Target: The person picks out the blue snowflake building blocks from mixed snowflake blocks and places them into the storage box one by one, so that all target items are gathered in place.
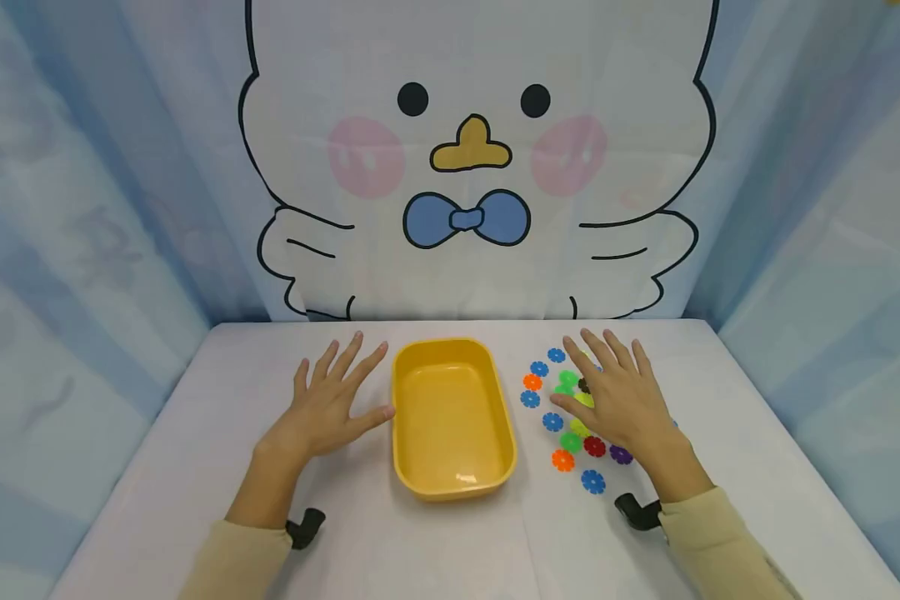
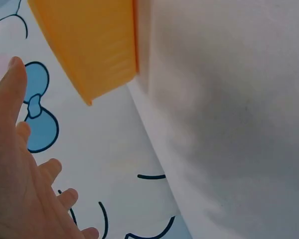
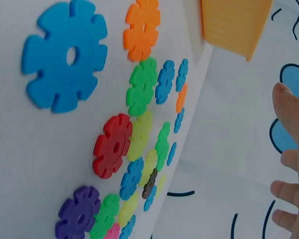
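A yellow rectangular tray point(image 1: 453, 417) stands in the middle of the table, with nothing inside it. My left hand point(image 1: 330, 412) is spread to the left of the tray, its thumb tip by the tray's left rim; whether they touch I cannot tell. To the right, several notched plastic discs in blue, green, orange, red, purple and yellow lie scattered, among them a blue disc point(image 3: 65, 56) and a red disc point(image 3: 112, 146). Over these discs my right hand point(image 1: 622, 400) hovers with fingers spread, holding nothing and hiding part of the pile.
The white table point(image 1: 435, 550) ends at a back edge against a curtain printed with a cartoon bird point(image 1: 468, 275). Blue curtains point(image 1: 82, 250) hang on both sides. Black wrist-camera mounts point(image 1: 307, 528) stick out from both sleeves near the table.
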Available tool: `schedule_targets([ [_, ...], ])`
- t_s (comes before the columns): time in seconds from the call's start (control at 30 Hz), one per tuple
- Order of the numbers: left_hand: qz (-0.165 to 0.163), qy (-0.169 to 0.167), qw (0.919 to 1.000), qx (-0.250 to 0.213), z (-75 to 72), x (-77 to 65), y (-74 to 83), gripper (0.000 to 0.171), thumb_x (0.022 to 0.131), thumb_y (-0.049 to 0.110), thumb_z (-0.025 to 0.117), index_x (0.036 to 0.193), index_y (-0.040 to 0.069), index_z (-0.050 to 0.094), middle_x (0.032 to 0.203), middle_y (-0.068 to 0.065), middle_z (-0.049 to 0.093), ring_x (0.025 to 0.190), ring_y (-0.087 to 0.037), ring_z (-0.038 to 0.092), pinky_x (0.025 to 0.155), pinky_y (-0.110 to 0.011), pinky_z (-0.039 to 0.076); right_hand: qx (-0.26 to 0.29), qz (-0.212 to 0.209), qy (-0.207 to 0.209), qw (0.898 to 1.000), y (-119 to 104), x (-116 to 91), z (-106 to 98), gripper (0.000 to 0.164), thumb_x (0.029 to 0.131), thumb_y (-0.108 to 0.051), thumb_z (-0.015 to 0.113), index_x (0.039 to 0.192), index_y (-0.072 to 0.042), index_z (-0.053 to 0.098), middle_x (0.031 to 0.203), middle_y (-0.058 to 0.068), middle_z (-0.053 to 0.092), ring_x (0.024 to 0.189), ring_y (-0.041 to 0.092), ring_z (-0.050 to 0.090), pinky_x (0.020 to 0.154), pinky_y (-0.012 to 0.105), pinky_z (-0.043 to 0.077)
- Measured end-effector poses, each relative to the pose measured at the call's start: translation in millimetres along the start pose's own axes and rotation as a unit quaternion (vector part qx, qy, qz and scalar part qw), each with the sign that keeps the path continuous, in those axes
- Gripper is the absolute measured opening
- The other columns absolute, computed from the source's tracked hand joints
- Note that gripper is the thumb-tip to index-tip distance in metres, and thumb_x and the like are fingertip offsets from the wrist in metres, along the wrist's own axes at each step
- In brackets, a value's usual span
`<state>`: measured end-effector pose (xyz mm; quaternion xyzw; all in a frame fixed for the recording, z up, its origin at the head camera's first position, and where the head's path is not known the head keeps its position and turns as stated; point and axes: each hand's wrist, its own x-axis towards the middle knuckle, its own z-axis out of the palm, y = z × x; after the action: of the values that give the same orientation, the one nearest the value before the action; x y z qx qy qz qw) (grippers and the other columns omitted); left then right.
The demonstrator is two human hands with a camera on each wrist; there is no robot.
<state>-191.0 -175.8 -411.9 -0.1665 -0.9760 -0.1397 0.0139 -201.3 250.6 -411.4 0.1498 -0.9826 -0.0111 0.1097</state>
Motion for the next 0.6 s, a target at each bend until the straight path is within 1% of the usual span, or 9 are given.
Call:
schedule_targets([
  [0.13, -0.005, -0.01, 0.9999, -0.01, 7.8, -2.5, -1.4, 0.088, 0.094, 0.072, 0.054, 0.164, 0.042, 0.01, 0.174, -0.006, -0.002, 0.158, -0.044, 0.001, 0.118, -0.078, -0.001, 0.006, 0.01, -0.002, 1.0, 8, -7, 1, 0.09, 0.092, -0.067, 0.06, 0.162, -0.019, 0.032, 0.167, 0.019, 0.029, 0.153, 0.046, 0.02, 0.123, 0.069, 0.007],
  [0.3, -0.011, -0.016, 0.9994, -0.027, 15.7, -3.3, -2.4, 0.092, 0.093, 0.071, 0.057, 0.165, 0.042, 0.008, 0.174, -0.007, 0.0, 0.157, -0.045, 0.006, 0.118, -0.078, 0.003, 0.007, 0.01, -0.004, 1.0, 18, -15, 5, 0.09, 0.091, -0.066, 0.062, 0.162, -0.019, 0.032, 0.165, 0.02, 0.03, 0.152, 0.048, 0.021, 0.122, 0.071, 0.009],
  [0.4, -0.008, -0.019, 0.9986, -0.05, 20.0, -2.6, -1.9, 0.092, 0.093, 0.069, 0.06, 0.165, 0.042, 0.008, 0.174, -0.009, 0.001, 0.157, -0.045, 0.007, 0.118, -0.078, 0.006, 0.013, 0.012, -0.001, 1.0, 24, -21, 8, 0.091, 0.09, -0.065, 0.064, 0.162, -0.018, 0.033, 0.164, 0.021, 0.031, 0.151, 0.049, 0.022, 0.121, 0.072, 0.011],
  [0.5, -0.005, -0.023, 0.9973, -0.07, 24.8, -1.0, -1.3, 0.09, 0.093, 0.069, 0.058, 0.164, 0.042, 0.01, 0.174, -0.009, 0.002, 0.157, -0.045, 0.008, 0.118, -0.078, 0.007, 0.022, 0.012, -0.002, 1.0, 31, -25, 12, 0.09, 0.09, -0.064, 0.064, 0.161, -0.017, 0.034, 0.163, 0.022, 0.033, 0.15, 0.05, 0.024, 0.121, 0.072, 0.012],
  [0.6, 0.0, -0.021, 0.9959, -0.088, 28.9, -0.2, -2.0, 0.089, 0.094, 0.07, 0.057, 0.164, 0.042, 0.012, 0.174, -0.009, 0.003, 0.156, -0.045, 0.01, 0.117, -0.078, 0.008, 0.031, 0.008, -0.004, 0.999, 37, -29, 15, 0.088, 0.091, -0.059, 0.068, 0.16, -0.016, 0.036, 0.162, 0.022, 0.034, 0.149, 0.05, 0.025, 0.121, 0.072, 0.013],
])
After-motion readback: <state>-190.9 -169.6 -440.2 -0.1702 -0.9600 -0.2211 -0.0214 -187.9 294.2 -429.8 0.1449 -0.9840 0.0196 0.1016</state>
